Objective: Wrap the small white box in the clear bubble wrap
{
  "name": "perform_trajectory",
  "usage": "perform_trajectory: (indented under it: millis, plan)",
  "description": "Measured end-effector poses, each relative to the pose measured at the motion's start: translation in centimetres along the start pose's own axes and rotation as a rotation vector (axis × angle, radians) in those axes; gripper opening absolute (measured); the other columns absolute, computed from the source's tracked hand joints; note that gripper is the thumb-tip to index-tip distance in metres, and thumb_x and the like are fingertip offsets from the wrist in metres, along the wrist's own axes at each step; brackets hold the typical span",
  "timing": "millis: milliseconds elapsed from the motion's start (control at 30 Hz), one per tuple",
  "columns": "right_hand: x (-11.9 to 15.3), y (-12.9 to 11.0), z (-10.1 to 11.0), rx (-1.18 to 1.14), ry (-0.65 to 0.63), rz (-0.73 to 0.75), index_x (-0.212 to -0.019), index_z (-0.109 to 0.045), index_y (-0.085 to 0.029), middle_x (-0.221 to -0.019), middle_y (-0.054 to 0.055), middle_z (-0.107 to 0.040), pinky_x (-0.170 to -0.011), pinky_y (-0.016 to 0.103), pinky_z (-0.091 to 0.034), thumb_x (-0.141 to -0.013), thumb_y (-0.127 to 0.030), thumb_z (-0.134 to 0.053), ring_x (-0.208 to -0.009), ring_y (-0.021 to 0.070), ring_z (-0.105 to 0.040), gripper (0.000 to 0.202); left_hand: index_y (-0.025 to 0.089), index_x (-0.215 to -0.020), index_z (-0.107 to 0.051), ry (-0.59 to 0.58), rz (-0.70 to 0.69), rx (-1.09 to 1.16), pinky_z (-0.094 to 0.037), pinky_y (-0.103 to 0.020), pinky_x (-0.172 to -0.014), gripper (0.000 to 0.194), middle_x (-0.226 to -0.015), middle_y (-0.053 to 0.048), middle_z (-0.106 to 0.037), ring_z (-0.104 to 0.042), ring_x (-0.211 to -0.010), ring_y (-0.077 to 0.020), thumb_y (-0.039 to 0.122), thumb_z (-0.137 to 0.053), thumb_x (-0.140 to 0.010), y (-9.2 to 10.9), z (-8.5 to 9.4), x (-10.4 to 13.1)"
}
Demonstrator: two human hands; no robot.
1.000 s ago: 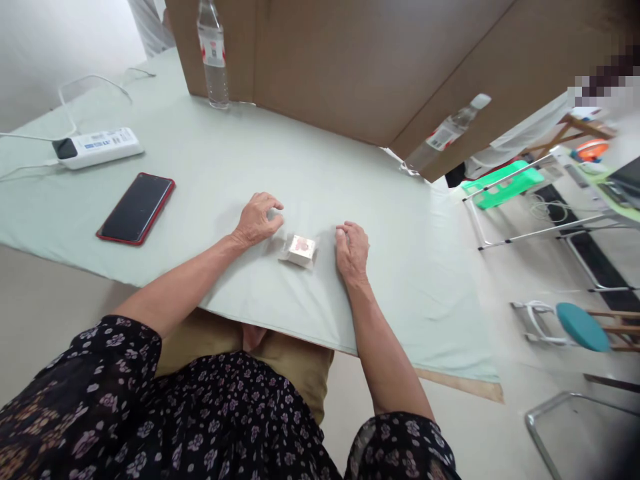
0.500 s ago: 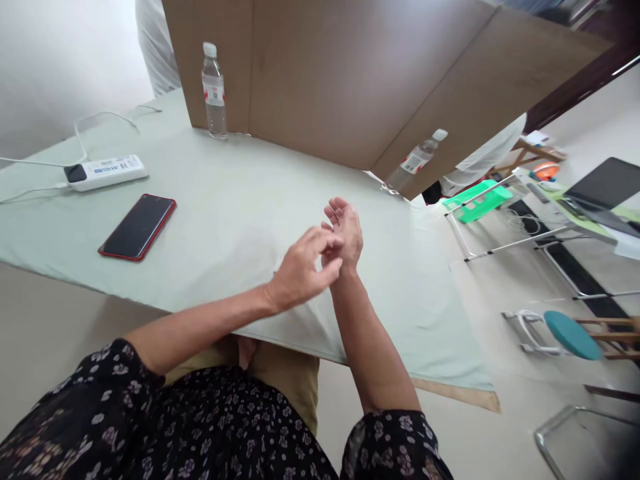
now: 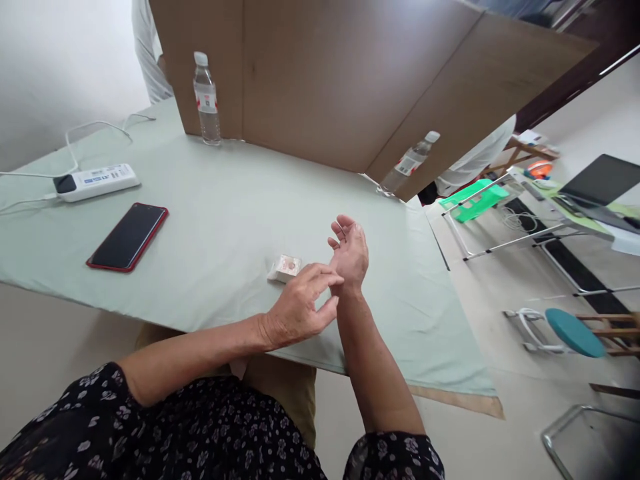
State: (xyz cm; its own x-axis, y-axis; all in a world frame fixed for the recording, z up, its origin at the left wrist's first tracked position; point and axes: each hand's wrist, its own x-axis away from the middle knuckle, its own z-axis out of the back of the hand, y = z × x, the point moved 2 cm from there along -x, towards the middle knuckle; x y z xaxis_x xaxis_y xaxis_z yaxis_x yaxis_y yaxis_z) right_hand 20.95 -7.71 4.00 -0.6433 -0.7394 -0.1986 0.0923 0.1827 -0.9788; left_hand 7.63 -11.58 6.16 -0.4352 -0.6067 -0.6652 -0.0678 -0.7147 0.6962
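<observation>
My left hand (image 3: 306, 303) reaches across to my right wrist. Its fingertips are at the base of the right palm, with the thumb apart from them and nothing seen between. My right hand (image 3: 351, 257) is held palm up and turned toward the left, fingers loosely curled and spread, and it looks bare of any object. Just beyond the left knuckles, a small pale packet in clear plastic (image 3: 289, 267) lies on the cloth, partly covered by that hand.
A red-cased phone (image 3: 128, 237) and a white power strip (image 3: 100, 181) with cables lie on the left of the green tablecloth (image 3: 225, 200). A cardboard screen (image 3: 310, 87) stands behind, with one bottle (image 3: 207, 103) at left and another bottle (image 3: 407, 163) at right. A teal stool (image 3: 574, 332) is off to the right.
My left hand has shifted down and slightly back from the right palm toward the wrist. The small packet, mostly hidden before, now shows beyond it. The view has shifted slightly.
</observation>
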Motion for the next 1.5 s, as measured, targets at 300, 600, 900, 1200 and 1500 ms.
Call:
perform_trajectory:
  millis: [300,600,900,1200,1500]
  plan:
    - [-0.2,-0.8,1.1,-0.045,0.097,-0.063,-0.112,-0.061,-0.024,-0.136,0.011,-0.062,-0.09,0.039,-0.048,-0.094,-0.06,-0.036,-0.123,0.0243,-0.061,0.047,0.023,-0.121,-0.057,-0.005,0.011,0.015,-0.057,-0.045,-0.093,0.043,-0.112,-0.012,-0.064,-0.064,-0.106,-0.0254,0.007,-0.058,-0.081,0.0,-1.3,0.2]
    - [-1.0,-0.6,0.8,-0.047,0.067,0.004,-0.104,-0.067,-0.023,-0.135,0.009,-0.064,-0.09,0.038,-0.049,-0.091,-0.057,-0.046,-0.122,0.0239,-0.062,0.043,0.031,-0.127,-0.057,-0.034,-0.063,-0.026,-0.059,-0.048,-0.084,0.052,-0.109,-0.011,-0.065,-0.066,-0.1,-0.0278,0.008,-0.059,-0.081,-0.6,-1.0,0.7]
    - [-1.0,-0.7,2.7,0.029,-0.546,0.107,-0.085,-0.074,-0.026,-0.095,0.002,-0.075,-0.088,0.039,-0.055,-0.081,-0.041,-0.076,-0.095,0.0201,-0.068,0.015,0.017,-0.099,-0.07,0.071,0.408,-0.182,-0.057,-0.037,-0.087,0.021,-0.1,-0.006,-0.072,-0.067,-0.09,-0.019,0.022,-0.058,-0.082,-7.3,8.2,-4.1]
    - [0.8,0.4,2.3,0.424,-0.91,0.345,-0.105,-0.073,-0.031,-0.13,0.005,-0.067,-0.108,0.049,-0.047,-0.082,-0.043,-0.076,-0.125,0.0252,-0.06,0.026,0.018,-0.108,-0.073,-0.437,0.637,0.085,-0.056,-0.036,-0.083,0.039,-0.106,-0.007,-0.075,-0.068,-0.094,-0.0209,0.02,-0.057,-0.073,-11.1,7.6,-2.5]
    - [1.9,1.1,1.3,0.563,-0.767,0.49,-0.1,-0.071,-0.029,-0.117,0.004,-0.073,-0.098,0.044,-0.05,-0.089,-0.038,-0.069,-0.11,0.0241,-0.067,0.015,0.023,-0.126,-0.065,-0.713,0.556,0.148,-0.052,-0.031,-0.075,0.049,-0.114,-0.006,-0.072,-0.066,-0.094,-0.0214,0.026,-0.061,-0.078,-10.2,7.5,-2.6]
